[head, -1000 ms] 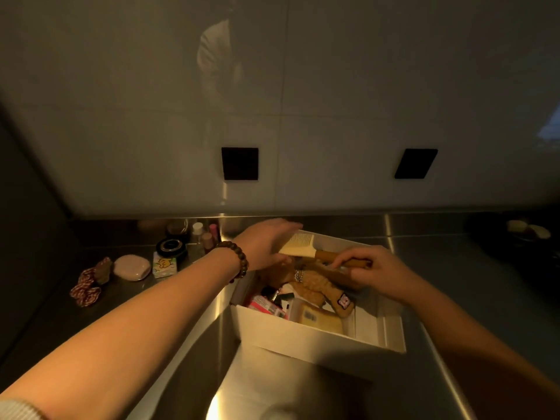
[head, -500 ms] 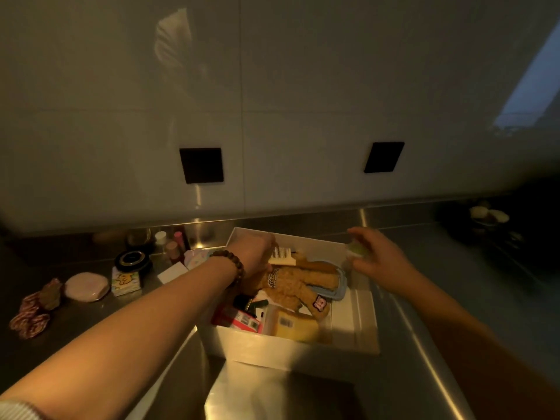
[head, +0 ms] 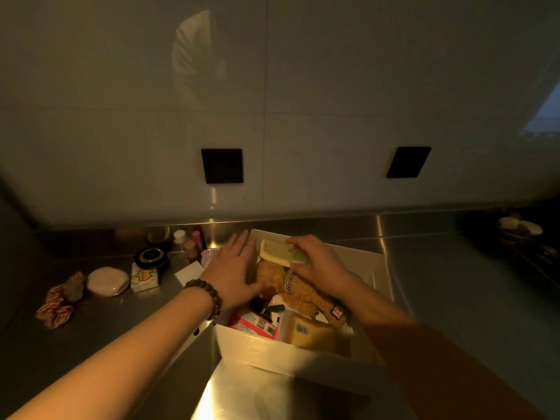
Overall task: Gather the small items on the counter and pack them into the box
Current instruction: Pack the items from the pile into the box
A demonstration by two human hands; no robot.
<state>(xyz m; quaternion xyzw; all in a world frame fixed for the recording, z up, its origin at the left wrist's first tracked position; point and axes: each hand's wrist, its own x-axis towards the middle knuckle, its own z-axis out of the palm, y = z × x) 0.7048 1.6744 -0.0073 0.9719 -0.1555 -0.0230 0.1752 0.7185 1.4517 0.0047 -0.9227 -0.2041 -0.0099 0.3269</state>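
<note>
White open box at frame centre, packed with brown plush toy, cream comb at its 12 o'clock, yellow packet, red carton, loose items at 9 o'clock: pink compact, striped scrunchie.

Dim, with a warm amber cast overall. Brightest glare on the brushed steel desk just below the white open box; faint streak on the glossy wall above it. Right forearm deep in shadow. Straight edges bowed towards the corners; slightly soft throughout.
</note>
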